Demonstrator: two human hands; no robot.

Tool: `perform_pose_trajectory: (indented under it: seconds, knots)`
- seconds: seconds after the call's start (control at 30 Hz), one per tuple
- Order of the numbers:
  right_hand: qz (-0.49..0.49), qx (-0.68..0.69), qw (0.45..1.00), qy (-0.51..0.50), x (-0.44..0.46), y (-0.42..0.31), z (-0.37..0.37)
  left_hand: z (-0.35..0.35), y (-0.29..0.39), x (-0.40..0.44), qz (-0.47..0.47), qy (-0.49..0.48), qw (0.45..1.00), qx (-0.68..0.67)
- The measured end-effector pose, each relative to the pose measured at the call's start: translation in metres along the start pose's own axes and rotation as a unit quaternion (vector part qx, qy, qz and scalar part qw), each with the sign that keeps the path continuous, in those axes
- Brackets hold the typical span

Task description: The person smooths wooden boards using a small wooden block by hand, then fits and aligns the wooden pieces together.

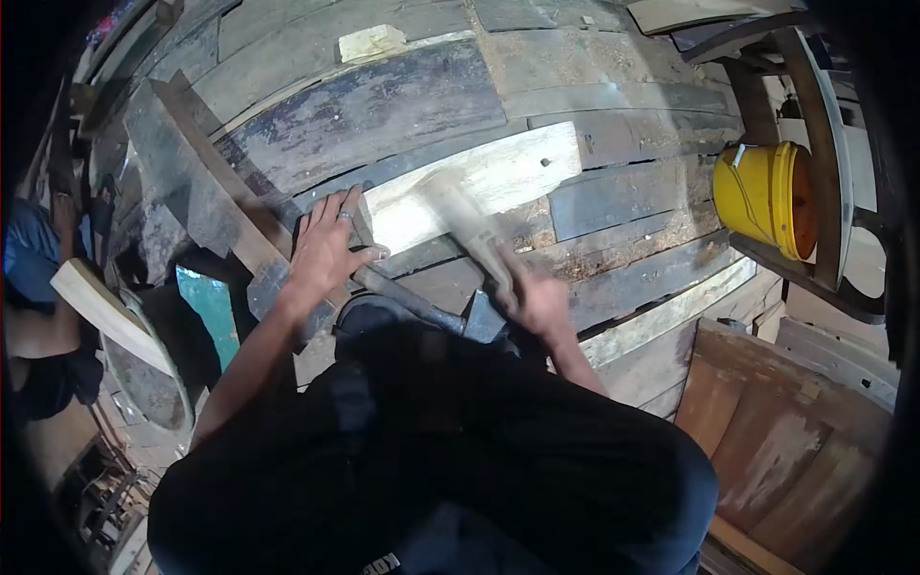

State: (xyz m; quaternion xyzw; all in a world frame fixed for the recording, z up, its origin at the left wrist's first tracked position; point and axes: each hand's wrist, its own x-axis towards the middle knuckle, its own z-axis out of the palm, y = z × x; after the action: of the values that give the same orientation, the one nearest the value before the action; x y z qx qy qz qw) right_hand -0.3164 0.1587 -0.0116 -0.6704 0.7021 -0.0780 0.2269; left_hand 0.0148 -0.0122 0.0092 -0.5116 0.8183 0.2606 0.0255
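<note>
A pale wooden board (508, 172) with a small hole near its right end lies on the planks. My left hand (329, 240) is spread at the board's left end, with the thumb at its near corner. My right hand (543, 305) is closed around the handle of a wooden mallet (471, 225), smeared by motion; its head overlaps the board from this view. Between my hands, close to my legs, a hatchet (486, 318) lies with its handle toward the left hand. A dark edge beside my left fingers is too unclear to name.
Upright timber (192, 172) stands left. A yellow bucket (754, 195) lies on its side at right, beside a wooden frame (819, 144). A panelled wooden piece (757, 446) is lower right. Another person's arm (48, 331) shows at far left, near a curved pale strip (110, 311).
</note>
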Motion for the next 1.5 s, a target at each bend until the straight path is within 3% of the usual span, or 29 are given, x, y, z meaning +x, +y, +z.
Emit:
perform_pose_trajectory:
  seconds: [0.03,0.13,0.23,0.33,0.4,0.5,0.53,0.57,0.6,0.63,0.67,0.73,0.8,0.83,0.87,0.9,0.93,1.0,1.07,1.1,1.13,1.2,1.27,1.3,1.4,1.43,1.5]
  knots:
    - [0.106,0.005,0.994,-0.021,0.008,0.002,-0.012,-0.002,0.000,0.001,-0.010,-0.016,1.000,-0.010]
    - [0.196,0.072,0.964,0.162,0.030,0.021,-0.025,0.002,-0.002,0.001,-0.009,-0.011,1.000,0.004]
    - [0.221,0.127,0.950,0.178,0.034,-0.007,-0.017,0.000,-0.001,0.003,-0.015,-0.017,1.000,-0.005]
    - [0.073,0.045,0.996,0.001,0.011,-0.041,0.015,-0.003,0.003,0.002,-0.014,-0.014,1.000,-0.001]
    - [-0.052,0.041,0.998,-0.024,-0.004,-0.064,0.029,-0.005,0.002,0.002,-0.014,-0.026,1.000,-0.008]
    - [0.014,-0.026,0.995,-0.100,0.010,-0.044,-0.006,-0.001,0.001,0.001,-0.017,-0.015,1.000,0.002]
    - [0.030,-0.018,0.998,-0.042,0.012,-0.023,-0.008,0.000,0.000,0.001,-0.013,-0.008,1.000,-0.007]
    - [0.106,-0.027,0.993,-0.038,0.021,-0.007,-0.019,0.003,-0.004,0.002,-0.009,-0.011,1.000,-0.009]
    - [0.121,-0.033,0.990,0.061,0.025,0.015,-0.021,0.002,-0.003,0.002,-0.009,-0.008,1.000,-0.011]
    - [0.170,0.070,0.975,0.128,0.033,0.023,-0.029,0.000,-0.001,0.002,-0.015,-0.012,1.000,-0.008]
    - [0.186,0.067,0.965,0.170,0.038,0.029,-0.036,-0.001,0.001,0.002,-0.020,-0.017,1.000,-0.005]
    - [0.275,0.223,0.927,0.124,0.042,-0.009,-0.054,0.001,0.000,0.002,-0.017,-0.011,1.000,-0.010]
    - [0.163,0.078,0.976,0.122,0.028,-0.012,-0.003,0.002,0.000,0.003,-0.012,-0.007,1.000,-0.012]
    - [0.131,0.033,0.991,0.002,0.021,-0.036,0.000,0.001,0.000,0.003,-0.012,-0.009,1.000,-0.007]
    - [0.030,0.080,0.996,0.012,0.008,-0.050,0.017,0.001,-0.001,0.002,-0.013,-0.013,1.000,-0.001]
    - [-0.069,0.041,0.997,-0.006,0.001,-0.064,0.023,-0.003,0.002,0.002,-0.019,-0.020,1.000,-0.008]
    - [-0.022,-0.011,0.985,-0.172,-0.001,-0.075,0.011,-0.001,0.000,0.000,-0.019,-0.026,0.999,-0.005]
    - [-0.019,0.015,0.996,-0.085,-0.001,-0.045,0.015,0.004,-0.006,-0.001,0.013,0.004,1.000,0.006]
    - [0.065,-0.037,0.997,0.020,0.011,-0.012,0.002,0.002,-0.005,-0.002,0.008,0.001,1.000,0.007]
    - [0.125,-0.017,0.991,0.051,0.016,0.016,0.002,0.002,-0.004,-0.001,0.003,-0.003,1.000,0.008]
    - [0.140,0.034,0.978,0.152,0.026,0.020,-0.014,0.002,-0.003,0.000,-0.003,-0.005,1.000,0.007]
    - [0.215,0.063,0.958,0.178,0.035,0.019,-0.031,0.001,0.001,0.001,-0.011,-0.004,1.000,0.007]
    - [0.208,0.103,0.955,0.183,0.033,-0.014,-0.021,0.000,-0.001,0.003,-0.018,-0.022,1.000,-0.006]
    - [0.203,0.077,0.971,0.104,0.026,-0.020,-0.006,0.001,0.000,0.003,-0.016,-0.021,1.000,0.006]
    - [-0.025,0.075,0.997,0.022,-0.004,-0.049,0.030,-0.003,0.002,0.003,-0.020,-0.033,0.999,0.006]
    - [-0.021,0.083,0.996,0.020,-0.007,-0.049,0.029,0.000,-0.002,0.001,0.009,-0.014,1.000,0.010]
    - [-0.021,-0.039,0.994,-0.096,-0.006,-0.025,0.013,-0.003,0.000,-0.001,0.015,-0.023,1.000,0.011]
